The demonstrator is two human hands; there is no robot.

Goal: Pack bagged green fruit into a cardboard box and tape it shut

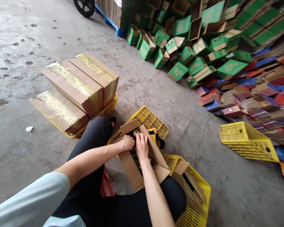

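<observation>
Curled fingers (142,141), grip unclear, over dark lumpy contents inside matte brown cardboard (153,145).

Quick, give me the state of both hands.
Left hand: curled closed at the open box; anything inside the fist is hidden.
Right hand: fingers bent down into the box; whether it grips anything can't be told.

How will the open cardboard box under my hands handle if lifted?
The box will probably feel weighted, since dark, lumpy items lie inside. Its flaps would likely bend if used as handles, being thin cardboard splayed outward. Tilting might spill the items, as the top is open.
</observation>
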